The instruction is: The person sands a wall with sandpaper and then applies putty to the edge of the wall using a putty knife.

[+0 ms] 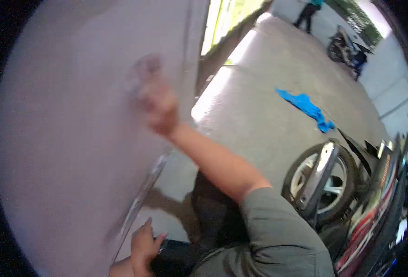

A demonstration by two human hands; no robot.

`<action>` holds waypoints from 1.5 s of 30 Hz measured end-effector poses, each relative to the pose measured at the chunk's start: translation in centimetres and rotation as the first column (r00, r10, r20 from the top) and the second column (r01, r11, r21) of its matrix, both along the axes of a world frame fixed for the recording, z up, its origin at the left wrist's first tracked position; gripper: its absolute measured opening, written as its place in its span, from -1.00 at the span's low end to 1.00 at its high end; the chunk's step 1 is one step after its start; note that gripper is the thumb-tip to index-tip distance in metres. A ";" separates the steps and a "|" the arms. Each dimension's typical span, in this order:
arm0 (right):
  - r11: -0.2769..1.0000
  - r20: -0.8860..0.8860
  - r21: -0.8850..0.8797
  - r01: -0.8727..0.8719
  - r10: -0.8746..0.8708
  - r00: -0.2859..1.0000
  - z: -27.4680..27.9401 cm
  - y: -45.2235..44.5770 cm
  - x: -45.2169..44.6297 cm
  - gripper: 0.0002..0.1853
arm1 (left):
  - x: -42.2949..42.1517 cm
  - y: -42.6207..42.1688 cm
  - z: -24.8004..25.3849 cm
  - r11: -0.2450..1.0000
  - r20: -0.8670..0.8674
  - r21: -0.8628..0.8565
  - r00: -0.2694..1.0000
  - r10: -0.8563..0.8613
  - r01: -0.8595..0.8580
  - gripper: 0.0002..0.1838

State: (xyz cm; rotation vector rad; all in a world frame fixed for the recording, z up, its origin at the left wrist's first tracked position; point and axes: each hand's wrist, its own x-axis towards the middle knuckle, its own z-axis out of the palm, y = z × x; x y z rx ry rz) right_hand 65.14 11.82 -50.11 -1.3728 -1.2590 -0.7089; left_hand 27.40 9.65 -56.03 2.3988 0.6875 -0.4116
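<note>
My right hand (157, 104) is raised against the pale wall (84, 138), its bare forearm reaching out of a grey sleeve. Motion smears the fingers, but they look curled around a small greyish thing that I cannot make out. Lower down, my left hand (145, 244) is close to the foot of the wall, with finger and thumb apart and nothing visible in it. Beside it is a dark, flat-looking shape (174, 248), partly hidden; whether the hand touches it I cannot tell.
Close on the right stands a motorcycle (368, 207), its wheel (326, 180) towards me. A crumpled blue cloth (308, 106) lies on the concrete floor (245, 115). Farther back are another motorcycle (348, 51) and a standing person (310, 14). A bright opening (231, 21) is beyond the wall's edge.
</note>
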 end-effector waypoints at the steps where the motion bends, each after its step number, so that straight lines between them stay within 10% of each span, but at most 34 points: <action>1: 0.999 -0.196 0.046 0.019 -0.009 0.981 0.1 0.0 0.4 -0.42 | -0.2 -0.1 -0.8 0.998 -0.019 0.029 0.999 0.051 -0.050 -0.15; 11: 0.996 -0.199 0.088 -0.026 0.043 0.979 0.7 -0.1 -2.2 -0.34 | 0.4 -0.7 0.9 1.000 -0.009 0.015 1.000 -0.021 0.021 -0.18; 16: 0.992 -0.527 0.128 0.000 0.068 0.847 0.9 0.3 -2.3 -0.43 | -0.8 -0.4 1.1 1.000 -0.075 0.001 0.997 0.027 -0.027 -0.19; 23: 0.984 -0.341 0.052 0.171 -0.144 0.929 1.1 1.2 -0.7 -0.42 | -0.3 0.4 -2.1 0.997 0.010 -0.070 1.000 0.026 -0.026 -0.18; 25: 0.914 -0.369 -0.139 0.381 -0.404 0.837 0.0 -0.4 1.9 -0.42 | -1.5 1.0 -1.5 0.995 -0.036 -0.029 0.995 0.098 -0.099 -0.18; 26: 0.966 -0.531 0.045 0.256 -0.194 0.825 -2.4 0.3 4.4 -0.45 | -1.1 0.8 -1.3 0.999 -0.050 -0.028 0.998 0.040 -0.042 -0.18; 27: 0.993 -0.830 -0.024 0.113 -0.083 0.551 -4.6 0.0 7.3 -0.52 | -0.9 0.9 -0.9 1.000 -0.064 -0.026 0.998 -0.001 0.000 -0.18; 30: 0.900 -0.832 0.408 0.154 0.296 0.470 -0.4 1.3 5.2 -0.57 | -0.8 0.6 -0.1 0.999 -0.107 0.046 0.994 -0.015 0.020 -0.17; 32: 0.995 -0.964 0.013 0.095 -0.013 0.264 -3.1 0.4 8.6 -0.48 | -1.3 0.4 -0.1 0.999 -0.058 0.051 0.998 0.004 -0.001 -0.17; 34: 0.942 -0.902 -0.130 0.310 -0.242 0.356 -10.9 2.8 14.0 -0.37 | -1.1 0.7 -0.6 0.997 0.005 0.076 1.000 -0.017 0.017 -0.18; 39: 0.976 -0.968 0.099 0.195 0.049 0.245 -10.3 2.5 12.5 -0.55 | -1.0 1.3 0.0 1.000 -0.135 -0.013 0.991 0.015 -0.017 -0.16; 41: 0.946 -0.952 0.284 0.157 0.298 -0.076 -4.1 1.5 7.6 -0.45 | -1.6 1.2 0.6 0.999 -0.130 0.033 0.991 0.029 -0.025 -0.16; 45: 0.994 -0.949 0.066 0.083 0.037 0.314 -1.1 1.3 6.4 -0.49 | -0.1 1.9 0.4 1.000 -0.197 0.011 0.980 0.015 -0.013 -0.12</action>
